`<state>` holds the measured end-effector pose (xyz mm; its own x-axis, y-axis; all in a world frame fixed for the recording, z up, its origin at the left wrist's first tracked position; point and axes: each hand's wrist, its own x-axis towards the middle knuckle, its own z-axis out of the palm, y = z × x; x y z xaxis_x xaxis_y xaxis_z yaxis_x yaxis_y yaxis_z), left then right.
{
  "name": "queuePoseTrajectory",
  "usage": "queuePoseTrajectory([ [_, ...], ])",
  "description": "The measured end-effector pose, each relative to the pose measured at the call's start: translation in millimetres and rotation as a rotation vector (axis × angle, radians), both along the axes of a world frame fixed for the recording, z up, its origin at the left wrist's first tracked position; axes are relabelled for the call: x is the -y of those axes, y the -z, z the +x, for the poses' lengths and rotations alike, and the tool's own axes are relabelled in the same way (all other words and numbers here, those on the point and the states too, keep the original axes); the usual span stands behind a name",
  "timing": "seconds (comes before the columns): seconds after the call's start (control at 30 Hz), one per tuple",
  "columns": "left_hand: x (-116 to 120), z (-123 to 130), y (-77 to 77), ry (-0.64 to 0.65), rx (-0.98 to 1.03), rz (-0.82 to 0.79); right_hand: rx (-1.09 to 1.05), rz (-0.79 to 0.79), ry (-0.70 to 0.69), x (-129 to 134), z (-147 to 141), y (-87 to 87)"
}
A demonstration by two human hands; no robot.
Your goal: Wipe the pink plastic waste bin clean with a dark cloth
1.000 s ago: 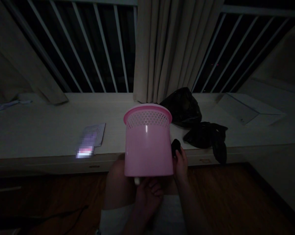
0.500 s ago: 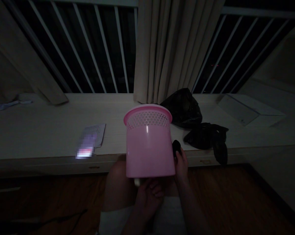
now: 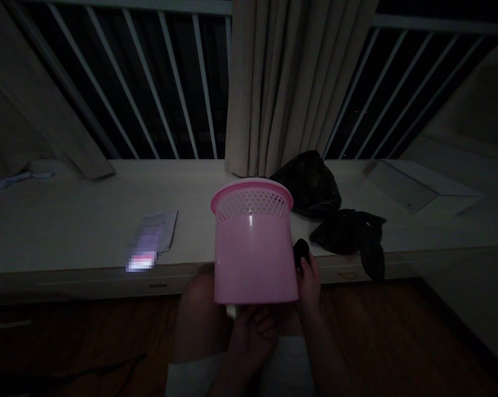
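A pink bin (image 3: pixel 255 259) with a honeycomb mesh band below its rim is held over my lap, above the knees. Just under its base is my left hand (image 3: pixel 257 325), its fingers curled; a small pale object (image 3: pixel 231 311) shows beside it, partly covered by the bin. At the bin's right side my right hand (image 3: pixel 309 281) has its fingers closed round a small black object (image 3: pixel 301 251). The view is dim, and part of each hand is hidden behind the bin.
Two black plastic bags (image 3: pixel 309 184) (image 3: pixel 348 231) lie on the pale ledge (image 3: pixel 87 220) right of the bin. Papers (image 3: pixel 170 229) and a blurred glowing item (image 3: pixel 143 256) are on its left. A white box (image 3: pixel 422 187) stands far right. A curtain (image 3: pixel 252 88) hangs behind.
The bin and both hands have shifted very slightly right and down in the view. The black object remains in my right hand.
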<state>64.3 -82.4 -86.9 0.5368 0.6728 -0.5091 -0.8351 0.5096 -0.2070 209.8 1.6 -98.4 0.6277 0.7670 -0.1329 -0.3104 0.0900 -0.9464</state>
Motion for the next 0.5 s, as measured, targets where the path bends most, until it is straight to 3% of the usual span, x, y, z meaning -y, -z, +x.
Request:
queuePoseTrajectory([
  [0.5, 0.1, 2.8, -1.9, 0.051, -0.001, 0.050, -0.019, -0.018, 0.046, 0.2, 3.2, -4.0],
])
